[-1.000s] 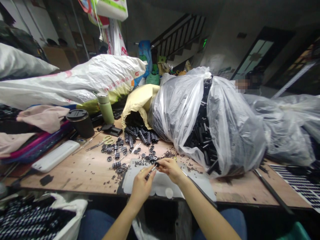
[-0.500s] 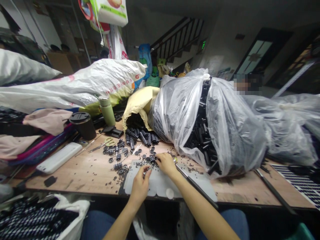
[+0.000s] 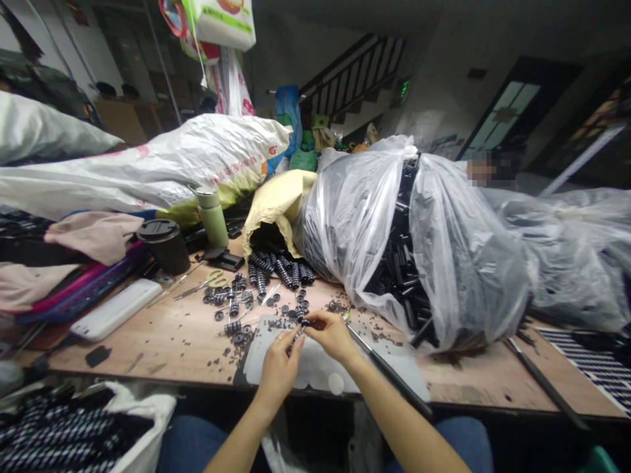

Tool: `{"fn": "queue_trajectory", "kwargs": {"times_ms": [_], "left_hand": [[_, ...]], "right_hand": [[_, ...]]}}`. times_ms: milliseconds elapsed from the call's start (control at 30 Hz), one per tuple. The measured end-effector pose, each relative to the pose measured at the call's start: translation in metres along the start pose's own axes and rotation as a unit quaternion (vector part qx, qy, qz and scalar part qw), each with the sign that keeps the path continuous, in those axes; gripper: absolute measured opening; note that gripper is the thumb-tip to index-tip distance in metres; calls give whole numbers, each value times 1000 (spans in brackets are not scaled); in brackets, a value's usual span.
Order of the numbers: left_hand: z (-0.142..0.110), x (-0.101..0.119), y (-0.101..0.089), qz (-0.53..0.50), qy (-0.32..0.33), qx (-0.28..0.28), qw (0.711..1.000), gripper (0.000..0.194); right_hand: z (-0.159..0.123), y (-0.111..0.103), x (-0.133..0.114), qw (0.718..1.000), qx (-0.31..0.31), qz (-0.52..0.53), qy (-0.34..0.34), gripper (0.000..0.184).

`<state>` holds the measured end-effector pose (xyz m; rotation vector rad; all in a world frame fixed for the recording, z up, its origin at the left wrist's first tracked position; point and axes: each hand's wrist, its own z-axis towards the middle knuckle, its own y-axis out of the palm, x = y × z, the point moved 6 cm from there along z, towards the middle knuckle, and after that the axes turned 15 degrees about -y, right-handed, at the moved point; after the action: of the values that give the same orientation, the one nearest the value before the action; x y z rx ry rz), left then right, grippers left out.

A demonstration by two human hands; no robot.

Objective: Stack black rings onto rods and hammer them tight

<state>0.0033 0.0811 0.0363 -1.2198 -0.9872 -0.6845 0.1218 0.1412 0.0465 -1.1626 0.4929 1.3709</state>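
My left hand (image 3: 280, 358) is closed in a pinch over the grey mat (image 3: 315, 371), on what looks like a thin pale rod (image 3: 296, 337). Beside it, my right hand (image 3: 331, 334) has its fingertips pressed together at the rod's far end, by small black ringed pieces (image 3: 302, 314). What the right fingertips grip is too small to make out. Just beyond the hands lie loose black discs (image 3: 284, 309) and tiny black bits (image 3: 340, 307). Left of them sit black-and-white ridged rollers (image 3: 234, 303), some with metal pins.
A yellow sack (image 3: 280, 190) spills ridged rollers at the back. A large clear plastic bag (image 3: 345, 217) of black tubes bulks on the right. A black-handled rod (image 3: 389, 368) crosses the mat. Scissors (image 3: 207, 282), a green bottle (image 3: 211, 217) and a black cup (image 3: 165, 246) stand left.
My right hand has drawn back slightly toward me, and its fingertips now meet the left hand's thin rod. The left hand has shifted a little, with its fingers nearer the right hand.
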Motion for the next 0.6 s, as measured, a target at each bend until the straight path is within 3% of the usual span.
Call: {"fn": "queue_trajectory", "kwargs": {"times_ms": [333,500,600], "left_hand": [[-2,4,-1,24,27,-6,999,29],[3,-2,-2,-4,-6,9,1000,33],[7,-11,-3,-50,-39,20,998,35]], "right_hand": [[-6,-5,-11,999,18,-30,-28,15],[-14,1,-24,995,-34,-55,-77,19],[-2,0,-15,991,-43,-100,-80,22]]}}
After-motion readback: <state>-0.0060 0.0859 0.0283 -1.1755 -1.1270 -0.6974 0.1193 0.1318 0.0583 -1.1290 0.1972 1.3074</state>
